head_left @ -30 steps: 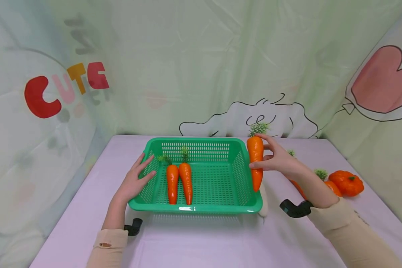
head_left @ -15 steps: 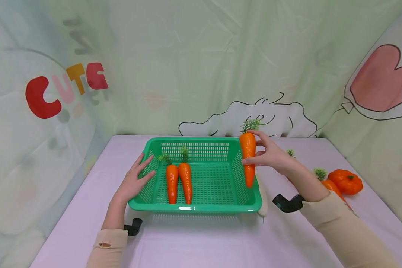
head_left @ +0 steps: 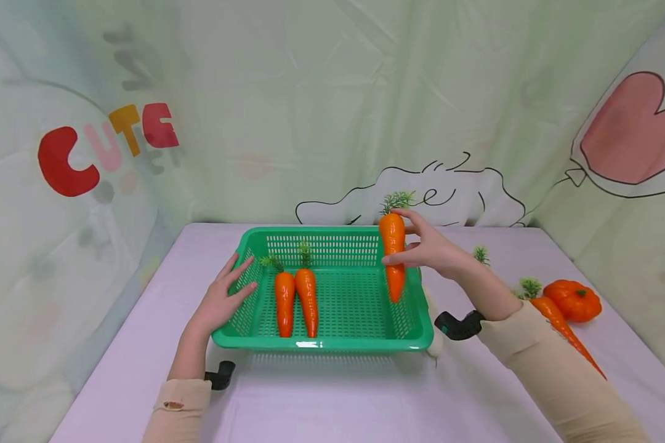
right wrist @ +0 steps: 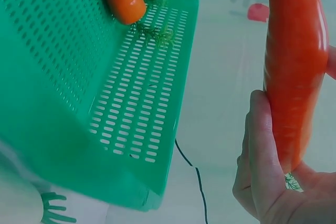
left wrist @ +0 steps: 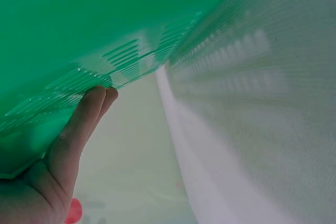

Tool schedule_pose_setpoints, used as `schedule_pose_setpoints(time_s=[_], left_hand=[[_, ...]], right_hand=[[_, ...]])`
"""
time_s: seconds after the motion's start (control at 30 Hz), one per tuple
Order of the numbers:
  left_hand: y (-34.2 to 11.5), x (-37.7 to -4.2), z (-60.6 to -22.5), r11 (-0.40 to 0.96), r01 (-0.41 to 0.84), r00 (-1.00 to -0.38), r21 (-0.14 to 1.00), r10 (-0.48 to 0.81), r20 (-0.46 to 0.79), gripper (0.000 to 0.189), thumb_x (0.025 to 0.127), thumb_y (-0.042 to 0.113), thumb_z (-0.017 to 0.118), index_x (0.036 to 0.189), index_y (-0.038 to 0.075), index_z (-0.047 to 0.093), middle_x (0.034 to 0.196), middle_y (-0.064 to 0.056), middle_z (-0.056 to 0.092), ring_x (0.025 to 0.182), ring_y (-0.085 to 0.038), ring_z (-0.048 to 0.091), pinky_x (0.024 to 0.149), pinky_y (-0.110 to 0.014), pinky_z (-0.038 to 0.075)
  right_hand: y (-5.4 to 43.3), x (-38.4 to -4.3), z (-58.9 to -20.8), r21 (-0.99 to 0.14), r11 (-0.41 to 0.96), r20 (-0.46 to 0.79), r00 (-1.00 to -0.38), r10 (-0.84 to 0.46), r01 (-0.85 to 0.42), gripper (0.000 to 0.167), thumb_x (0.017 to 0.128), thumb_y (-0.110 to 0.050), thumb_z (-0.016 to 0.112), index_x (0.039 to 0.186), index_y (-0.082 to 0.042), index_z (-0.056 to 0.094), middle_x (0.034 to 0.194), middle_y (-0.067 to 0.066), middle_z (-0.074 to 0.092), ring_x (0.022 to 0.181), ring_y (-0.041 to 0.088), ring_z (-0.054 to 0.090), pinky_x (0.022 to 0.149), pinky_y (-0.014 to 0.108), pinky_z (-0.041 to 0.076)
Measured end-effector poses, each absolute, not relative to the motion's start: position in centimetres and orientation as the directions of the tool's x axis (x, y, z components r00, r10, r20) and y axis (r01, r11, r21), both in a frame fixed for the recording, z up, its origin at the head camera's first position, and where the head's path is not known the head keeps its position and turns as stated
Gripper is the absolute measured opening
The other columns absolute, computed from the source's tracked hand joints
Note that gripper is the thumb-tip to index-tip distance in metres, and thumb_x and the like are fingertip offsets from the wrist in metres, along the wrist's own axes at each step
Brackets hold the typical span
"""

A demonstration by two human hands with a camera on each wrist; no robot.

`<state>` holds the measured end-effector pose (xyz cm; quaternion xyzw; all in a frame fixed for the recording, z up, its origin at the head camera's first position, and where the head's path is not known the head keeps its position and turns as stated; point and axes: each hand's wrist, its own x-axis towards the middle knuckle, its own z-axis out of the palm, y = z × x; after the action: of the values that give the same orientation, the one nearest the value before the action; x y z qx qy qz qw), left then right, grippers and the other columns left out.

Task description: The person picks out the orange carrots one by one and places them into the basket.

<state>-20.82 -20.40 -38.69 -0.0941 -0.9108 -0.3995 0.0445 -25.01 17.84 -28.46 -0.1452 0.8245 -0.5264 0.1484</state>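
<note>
A green plastic basket [head_left: 332, 344] stands on the table, with two orange carrots lying side by side in its left half, the left carrot [head_left: 284, 304] and the right carrot [head_left: 307, 301]. My left hand [head_left: 221, 298] rests on the basket's left rim, fingers spread; in the left wrist view the fingers [left wrist: 86, 114] touch the slotted wall. Over the basket's right side, my right hand [head_left: 423, 249] holds another carrot [head_left: 392, 237] between thumb and fingers, its leafy top up and tip down. The right wrist view shows this raised carrot [right wrist: 294, 66] apart from the basket wall.
A white radish [head_left: 435, 347] lies against the basket's right side, mostly hidden. Further right are an orange pumpkin [head_left: 572, 301] and a carrot [head_left: 565, 332]. A green leafy top [head_left: 481, 255] shows behind my right forearm. A printed curtain [head_left: 332, 123] hangs behind the table.
My right hand has moved left and slightly up with the carrot, from the basket's right rim to over its inside. My left hand and the basket have not moved.
</note>
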Motion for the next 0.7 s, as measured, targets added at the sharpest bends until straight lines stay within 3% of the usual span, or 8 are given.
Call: schedule_pose_setpoints(time_s=[0.7], left_hand=[[-20.4,-20.8,-38.8,0.653,0.212,-0.977,0.727,0.136,0.163,0.057,0.093,0.032,0.053,0.143,0.016,0.033,0.152,-0.012,0.009,0.135,-0.040,0.012,0.098,-0.066,0.020]], right_hand=[[14.5,-26.8,-29.6,-0.927,0.371,-0.121,-0.900,-0.418,-0.048,0.092,0.074,-0.008,0.075,0.144,-0.021,0.018,0.134,0.023,0.026,0.095,0.035,0.056,0.075,0.040,0.052]])
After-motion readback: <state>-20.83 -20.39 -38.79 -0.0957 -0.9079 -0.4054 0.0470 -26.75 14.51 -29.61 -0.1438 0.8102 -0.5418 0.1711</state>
